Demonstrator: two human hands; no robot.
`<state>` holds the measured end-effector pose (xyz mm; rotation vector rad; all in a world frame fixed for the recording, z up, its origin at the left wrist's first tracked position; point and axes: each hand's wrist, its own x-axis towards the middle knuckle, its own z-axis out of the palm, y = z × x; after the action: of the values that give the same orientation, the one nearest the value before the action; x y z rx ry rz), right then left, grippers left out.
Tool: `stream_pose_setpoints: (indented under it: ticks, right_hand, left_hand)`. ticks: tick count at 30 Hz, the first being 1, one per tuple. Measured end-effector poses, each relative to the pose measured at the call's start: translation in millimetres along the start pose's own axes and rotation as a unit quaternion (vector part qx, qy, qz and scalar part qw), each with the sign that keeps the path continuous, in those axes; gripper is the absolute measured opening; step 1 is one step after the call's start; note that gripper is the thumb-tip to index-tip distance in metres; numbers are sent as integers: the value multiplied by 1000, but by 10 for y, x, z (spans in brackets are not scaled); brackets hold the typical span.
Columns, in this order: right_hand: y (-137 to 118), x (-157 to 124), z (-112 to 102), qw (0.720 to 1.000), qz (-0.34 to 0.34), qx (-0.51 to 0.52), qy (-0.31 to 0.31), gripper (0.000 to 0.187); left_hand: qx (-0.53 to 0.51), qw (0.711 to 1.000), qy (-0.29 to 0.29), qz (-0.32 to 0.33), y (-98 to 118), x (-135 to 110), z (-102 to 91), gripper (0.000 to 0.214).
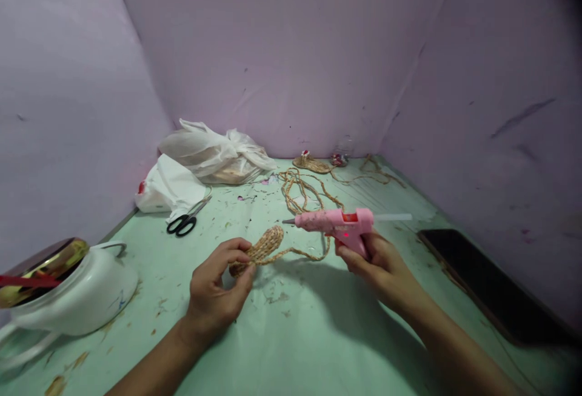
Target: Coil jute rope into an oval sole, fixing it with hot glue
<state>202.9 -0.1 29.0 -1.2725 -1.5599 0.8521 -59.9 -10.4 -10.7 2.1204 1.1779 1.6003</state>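
My left hand pinches a small oval piece coiled from jute rope, held just above the pale green table. A loose tail of the same rope trails from it toward the back of the table. My right hand grips the handle of a pink hot glue gun. Its nozzle points left, a short way right of the coiled piece's top and not touching it. A white glue stick pokes out of the gun's rear.
Black-handled scissors lie at the left by white plastic bags. A white pot with a gold lid stands at the near left. A dark phone lies at the right. Small finished rope pieces sit by the back wall.
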Motion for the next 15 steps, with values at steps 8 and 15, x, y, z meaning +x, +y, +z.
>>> stream_pose_setpoints:
  ticks: [8,15]
  right_hand:
    - [365,499,-363,954,204,11,221,22]
    - [669,824,-530,910,268,-214,234,26]
  left_hand:
    - [130,984,-120,-37,262,-13,-29,7]
    - [161,961,-213,-73,371,-57,-28,12]
